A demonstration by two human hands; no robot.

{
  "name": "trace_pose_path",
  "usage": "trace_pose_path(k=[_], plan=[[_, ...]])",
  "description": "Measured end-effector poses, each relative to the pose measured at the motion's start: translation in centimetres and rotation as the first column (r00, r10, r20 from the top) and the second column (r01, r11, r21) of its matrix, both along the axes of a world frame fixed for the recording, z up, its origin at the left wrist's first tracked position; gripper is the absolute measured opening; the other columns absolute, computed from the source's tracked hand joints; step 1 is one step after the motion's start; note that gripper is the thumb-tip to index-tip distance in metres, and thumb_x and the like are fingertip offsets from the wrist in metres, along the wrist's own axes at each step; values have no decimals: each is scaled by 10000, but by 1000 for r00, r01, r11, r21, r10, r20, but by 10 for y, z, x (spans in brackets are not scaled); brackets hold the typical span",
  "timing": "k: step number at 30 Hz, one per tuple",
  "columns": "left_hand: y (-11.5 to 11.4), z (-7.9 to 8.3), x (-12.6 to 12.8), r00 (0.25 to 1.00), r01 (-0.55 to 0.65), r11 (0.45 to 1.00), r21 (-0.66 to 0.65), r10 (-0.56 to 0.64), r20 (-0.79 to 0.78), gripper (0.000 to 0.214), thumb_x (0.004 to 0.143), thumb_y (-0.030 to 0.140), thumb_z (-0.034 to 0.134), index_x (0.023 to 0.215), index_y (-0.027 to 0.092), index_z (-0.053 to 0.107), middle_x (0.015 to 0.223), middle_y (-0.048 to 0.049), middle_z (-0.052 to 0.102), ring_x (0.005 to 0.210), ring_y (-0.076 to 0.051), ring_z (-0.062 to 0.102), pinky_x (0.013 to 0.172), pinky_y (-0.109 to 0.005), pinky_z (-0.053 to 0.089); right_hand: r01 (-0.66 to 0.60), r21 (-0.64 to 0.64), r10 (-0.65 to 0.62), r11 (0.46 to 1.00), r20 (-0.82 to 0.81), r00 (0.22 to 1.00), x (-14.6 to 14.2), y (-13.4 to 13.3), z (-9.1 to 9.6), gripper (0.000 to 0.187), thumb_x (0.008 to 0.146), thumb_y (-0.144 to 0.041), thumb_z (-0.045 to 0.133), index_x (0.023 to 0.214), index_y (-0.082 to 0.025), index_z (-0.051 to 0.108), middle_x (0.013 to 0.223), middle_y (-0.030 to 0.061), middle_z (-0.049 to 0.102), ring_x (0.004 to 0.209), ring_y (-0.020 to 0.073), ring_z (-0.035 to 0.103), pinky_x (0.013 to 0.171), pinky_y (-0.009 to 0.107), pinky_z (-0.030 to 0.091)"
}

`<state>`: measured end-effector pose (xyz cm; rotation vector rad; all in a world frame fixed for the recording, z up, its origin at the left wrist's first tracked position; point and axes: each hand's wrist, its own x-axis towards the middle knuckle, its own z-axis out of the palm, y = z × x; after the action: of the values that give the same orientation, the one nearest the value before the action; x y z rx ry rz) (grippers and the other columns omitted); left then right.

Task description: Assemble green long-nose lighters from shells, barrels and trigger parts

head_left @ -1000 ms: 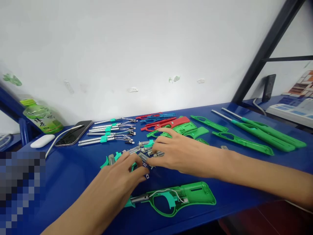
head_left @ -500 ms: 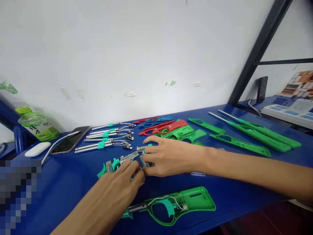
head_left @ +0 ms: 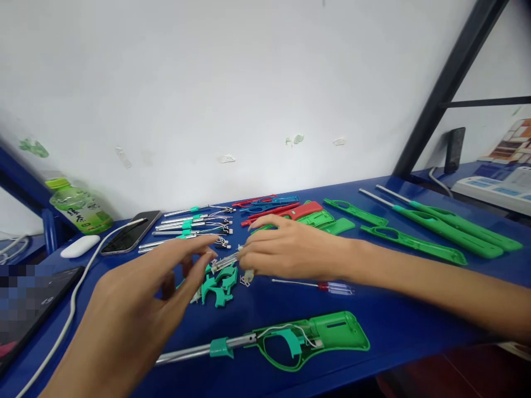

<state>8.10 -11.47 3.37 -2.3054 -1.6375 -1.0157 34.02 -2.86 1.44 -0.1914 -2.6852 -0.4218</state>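
My left hand [head_left: 136, 298] is raised at the left, its thumb and forefinger pinched together; whatever may be between the tips is too small to make out. My right hand [head_left: 286, 249] reaches in from the right with fingers curled down around a small clear plastic piece [head_left: 248, 276], mostly hidden. Between the hands lies a clear plastic tank [head_left: 225, 262]. Teal triggers [head_left: 218, 290] are heaped just below it. Nearer me rests an open green lighter half-shell [head_left: 338, 330], fitted with a metal tube [head_left: 186, 354], a teal trigger [head_left: 292, 340] and a white wire.
Several metal tubes with wires [head_left: 191, 224] lie behind, beside a phone [head_left: 130, 232] and bottle [head_left: 81, 204]. Red shells [head_left: 305, 210], green shells [head_left: 415, 245] and long green lighters [head_left: 452, 229] spread rightward. A screwdriver [head_left: 332, 288] lies under my right forearm. A white cable [head_left: 74, 298] runs left.
My left hand has pulled back left and up from the parts, uncovering the teal triggers and the metal tube. My right hand has lifted slightly, and the screwdriver shows more fully.
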Motion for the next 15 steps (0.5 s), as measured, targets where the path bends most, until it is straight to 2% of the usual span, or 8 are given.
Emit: trace_pose_path(k=[3,5,8,12,15], plan=[[-4,0,12,979,35,999,-25,-29,200,119,964,452,719,972,378,811,760,96,765,539,-98,650,522,-180,464,54,-147,-77,988,-152,985,12,-7,4,154,1155,-302,559,1133,-190,661,972,19,793,884,164,695,988,366,515],[-7,-1,25,928,70,988,-136,-14,372,136,926,477,771,917,350,820,677,74,736,536,-123,663,481,-183,468,61,-229,-119,972,-247,962,18,-13,1,151,1127,-338,621,1138,-192,657,990,23,791,865,162,695,863,325,523],[-10,-2,41,829,79,967,-243,72,554,242,893,547,804,893,306,818,547,62,635,446,-120,566,424,-192,443,41,-303,-152,952,-350,924,20,-19,-8,113,1097,-309,672,1124,-199,677,970,8,792,827,150,694,798,299,511],[-8,-7,47,785,137,966,-217,28,619,246,871,526,829,882,280,816,693,35,725,466,-98,568,435,-189,468,-12,-332,-142,943,-433,890,17,-22,-18,86,1081,-290,695,1086,-206,709,962,1,809,820,145,706,786,297,510],[-4,-10,44,775,167,965,-201,-2,632,246,858,523,851,882,279,827,638,37,715,449,-103,592,427,-181,475,-43,-322,-119,946,-466,877,15,-23,-23,82,1081,-293,699,1093,-216,725,969,1,820,849,149,722,812,309,507]])
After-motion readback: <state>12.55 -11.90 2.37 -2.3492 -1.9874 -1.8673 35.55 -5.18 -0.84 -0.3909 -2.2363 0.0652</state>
